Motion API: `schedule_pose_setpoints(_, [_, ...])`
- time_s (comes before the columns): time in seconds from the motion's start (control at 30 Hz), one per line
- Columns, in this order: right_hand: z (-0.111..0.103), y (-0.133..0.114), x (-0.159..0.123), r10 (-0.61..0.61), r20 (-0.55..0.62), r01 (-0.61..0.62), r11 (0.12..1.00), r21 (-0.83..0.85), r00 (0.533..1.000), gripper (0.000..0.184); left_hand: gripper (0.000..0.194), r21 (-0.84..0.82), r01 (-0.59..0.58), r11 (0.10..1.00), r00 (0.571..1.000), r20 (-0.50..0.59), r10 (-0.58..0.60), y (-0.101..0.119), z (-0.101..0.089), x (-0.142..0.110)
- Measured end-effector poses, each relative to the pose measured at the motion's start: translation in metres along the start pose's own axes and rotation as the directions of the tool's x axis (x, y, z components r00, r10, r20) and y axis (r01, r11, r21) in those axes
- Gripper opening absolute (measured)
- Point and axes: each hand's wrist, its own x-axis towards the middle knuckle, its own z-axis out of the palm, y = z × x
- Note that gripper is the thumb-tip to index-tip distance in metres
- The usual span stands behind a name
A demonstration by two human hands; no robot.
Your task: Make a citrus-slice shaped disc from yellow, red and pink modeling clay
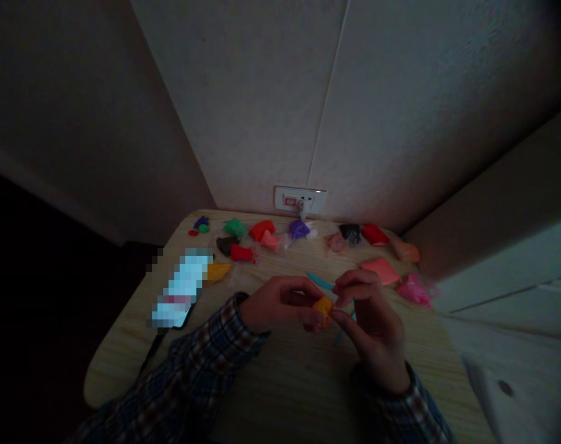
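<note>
A small orange lump of clay [324, 306] is held above the wooden table [280, 376], pinched between both hands. My left hand [280, 303] curls around it from the left, fingers closed on it. From the right, my right hand [370, 327] pinches the same lump with thumb and fingertips. Thin teal plastic tools [320, 282] lie on the table just behind and under the hands. Both forearms wear plaid sleeves.
Several small bags of coloured clay lie along the table's back edge: green [234, 227], red [261, 230], purple [299, 229], black [350, 232], pink [414, 290]. A lit phone [182, 287] lies at the left. A wall socket [299, 200] with a plug sits behind.
</note>
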Motion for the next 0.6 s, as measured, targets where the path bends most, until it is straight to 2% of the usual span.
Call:
schedule_pose_setpoints(0.17, [0.0007,-0.0014,0.0028,0.081,0.055,-0.086,0.992,0.092,0.995,0.008,0.037,0.055,0.007,0.998,1.000,-0.008,-0.006,0.0004,-0.0010,-0.0015])
schedule_pose_setpoints(0.3, [0.0020,0.0010,0.0036,0.120,0.109,-0.137,0.975,0.172,0.987,0.011,0.035,0.130,-0.032,0.991,0.999,-0.009,0.034,-0.0002,-0.0024,-0.0015])
schedule_pose_setpoints(0.5, [0.0020,0.0056,0.0040,0.134,0.122,-0.148,0.982,0.114,0.983,0.014,0.037,0.186,-0.070,0.980,0.997,-0.020,0.075,-0.0021,-0.0024,0.0013])
schedule_pose_setpoints(0.6, [-0.0037,0.0082,0.0068,0.157,0.081,-0.164,0.982,0.089,0.984,0.012,0.035,0.209,-0.073,0.975,0.994,-0.059,0.087,0.0008,-0.0050,0.0026])
